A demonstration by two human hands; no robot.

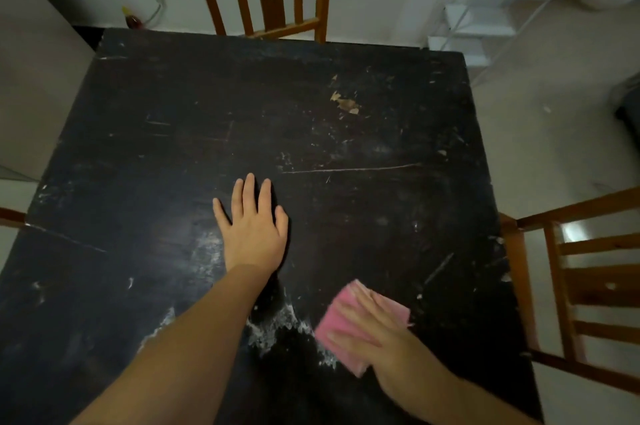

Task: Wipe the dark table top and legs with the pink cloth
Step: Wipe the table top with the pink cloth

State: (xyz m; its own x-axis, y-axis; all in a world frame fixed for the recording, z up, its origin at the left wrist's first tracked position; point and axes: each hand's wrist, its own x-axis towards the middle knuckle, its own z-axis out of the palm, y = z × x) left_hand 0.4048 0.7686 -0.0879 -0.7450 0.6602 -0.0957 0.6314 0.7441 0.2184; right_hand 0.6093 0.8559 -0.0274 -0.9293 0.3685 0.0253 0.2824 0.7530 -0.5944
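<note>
The right hand (377, 331) presses the cloth (360, 324) flat on the desk's (346, 133) near edge beside white residue (277, 327); the left hand (252, 227) rests open, bracing; most of the top looks unwiped; legs hidden, presumably undone.

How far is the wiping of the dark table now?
Early stage. In hand: the right hand presses the pink cloth flat on the table top near its front edge, beside white residue; the left hand rests flat mid-table. Left: that residue, pale smears and specks elsewhere, and the legs, which are not in view.
</note>
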